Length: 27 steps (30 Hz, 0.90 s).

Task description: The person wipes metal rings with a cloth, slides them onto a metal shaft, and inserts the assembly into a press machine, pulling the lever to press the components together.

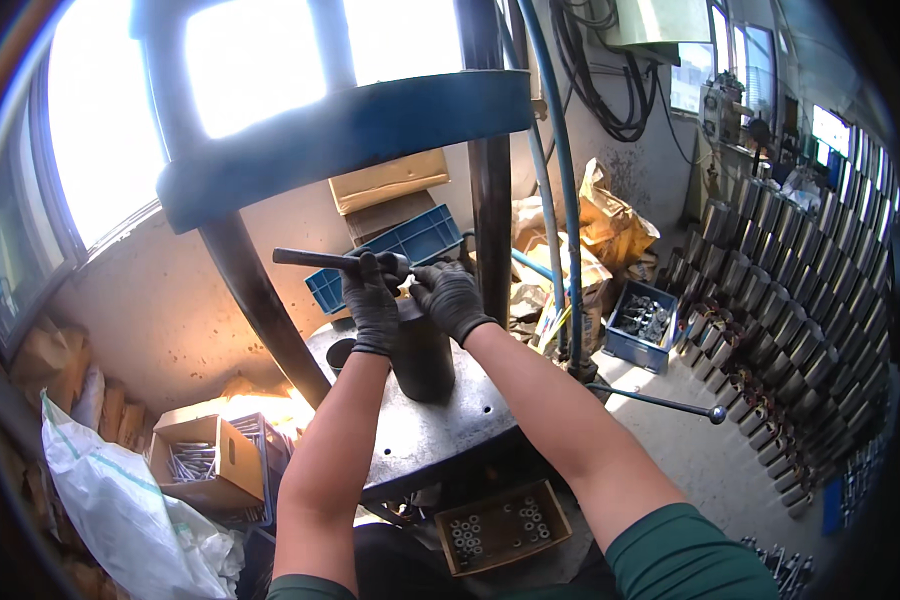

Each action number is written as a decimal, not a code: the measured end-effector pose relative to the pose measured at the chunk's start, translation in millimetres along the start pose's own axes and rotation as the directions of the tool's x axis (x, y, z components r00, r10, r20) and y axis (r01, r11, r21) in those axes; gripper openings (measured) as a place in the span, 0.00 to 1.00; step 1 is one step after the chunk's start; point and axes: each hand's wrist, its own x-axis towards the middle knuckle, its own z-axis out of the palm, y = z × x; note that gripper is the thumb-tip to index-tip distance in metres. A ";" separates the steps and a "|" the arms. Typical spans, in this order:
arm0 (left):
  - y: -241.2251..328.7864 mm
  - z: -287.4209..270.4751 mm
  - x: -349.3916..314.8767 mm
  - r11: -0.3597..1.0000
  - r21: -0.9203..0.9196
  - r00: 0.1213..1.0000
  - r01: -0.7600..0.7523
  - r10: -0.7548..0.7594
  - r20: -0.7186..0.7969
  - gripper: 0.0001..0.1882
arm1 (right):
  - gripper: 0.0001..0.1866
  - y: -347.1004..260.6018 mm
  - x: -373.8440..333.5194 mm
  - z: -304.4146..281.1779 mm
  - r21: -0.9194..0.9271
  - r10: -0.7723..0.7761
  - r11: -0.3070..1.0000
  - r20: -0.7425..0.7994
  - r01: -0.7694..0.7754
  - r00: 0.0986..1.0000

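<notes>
Both my hands wear dark grey gloves. My left hand [372,308] is closed around a dark metal rod [312,258], which lies roughly level and sticks out to the left. Close beside it, my right hand [453,298] has its fingers pinched together near the rod's right end. Whatever is between those fingertips is too small to make out. Just below the hands, a dark thick cylinder [422,360] stands upright on the grey metal press table [460,430]. A short round dark cup or ring [340,352] sits left of it, partly hidden by my left wrist.
A blue press beam [350,125] spans overhead between posts. A ball-ended lever [660,402] juts out right. Blue crates [410,238] stand behind; a tray of rings [505,570] lies below. Stacked metal cylinders [770,290] fill the right; a box of rods [195,455] stands left.
</notes>
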 end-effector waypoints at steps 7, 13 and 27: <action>2.5 -2.7 9.1 0.964 0.237 0.986 0.121 -0.144 0.086 0.12 | 0.21 -7.1 0.6 -5.5 0.052 0.098 0.994 -0.053 -0.096 0.994; -14.2 -3.4 36.3 0.933 0.359 0.977 0.022 -0.097 0.192 0.12 | 0.15 -10.4 5.7 -27.6 -0.009 -0.027 1.000 0.132 0.028 0.991; 23.3 49.3 32.8 0.755 0.610 0.882 0.242 -0.434 0.186 0.10 | 0.19 56.4 -175.9 -312.7 -0.474 0.255 0.699 0.865 0.536 0.432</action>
